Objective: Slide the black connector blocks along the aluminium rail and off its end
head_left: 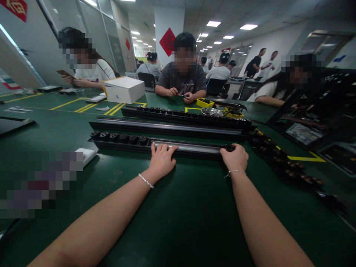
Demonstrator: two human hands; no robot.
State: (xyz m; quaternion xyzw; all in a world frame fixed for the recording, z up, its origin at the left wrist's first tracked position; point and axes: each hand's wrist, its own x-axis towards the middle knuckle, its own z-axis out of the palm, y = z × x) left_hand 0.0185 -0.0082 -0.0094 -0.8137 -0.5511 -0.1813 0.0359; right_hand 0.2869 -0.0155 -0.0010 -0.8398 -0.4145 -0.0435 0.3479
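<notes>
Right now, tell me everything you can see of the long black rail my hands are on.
The nearest black rail lies flat on the green table, running left to right. It looks like dark metal or plastic with a glossy channel along its top. A row of small black round parts sits on its left stretch. The left hand lies with fingers flat over the middle; the right hand is closed at its right end. Two similar rails lie behind it.

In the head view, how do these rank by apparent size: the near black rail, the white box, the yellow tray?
1. near black rail, under left hand and right hand
2. white box
3. yellow tray
The box and tray lie farther away, so true sizes stay unsure.
</notes>
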